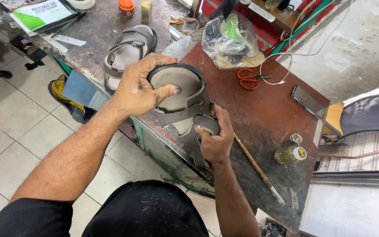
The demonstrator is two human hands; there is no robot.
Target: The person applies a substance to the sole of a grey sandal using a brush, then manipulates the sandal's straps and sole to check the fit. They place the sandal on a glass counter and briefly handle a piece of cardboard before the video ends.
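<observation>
Grey sandal (181, 98) held above the workbench (264, 118) edge, sole side up. My left hand (139, 85) clamps the heel end, thumb pressed into the footbed; my right hand (216, 140) grips the toe end and strap. Judged light, sole flexible but springy, straps soft; best held by the sole ends.

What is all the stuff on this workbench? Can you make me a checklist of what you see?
Surface: workbench, stained reddish-brown top, worn and smeared.
Job's things: grey sandal, held over the bench edge; second grey sandal lying on the bench behind.
Clutter: orange scissors, plastic bag, phone, long brush, small glass jar, orange-lidded pot.
Hands: left hand grips the sandal's heel end, thumb pressed inside; right hand grips the front end.
Cables: white cable looping past the scissors.
Surroundings: tiled floor, chair on the right.
</observation>
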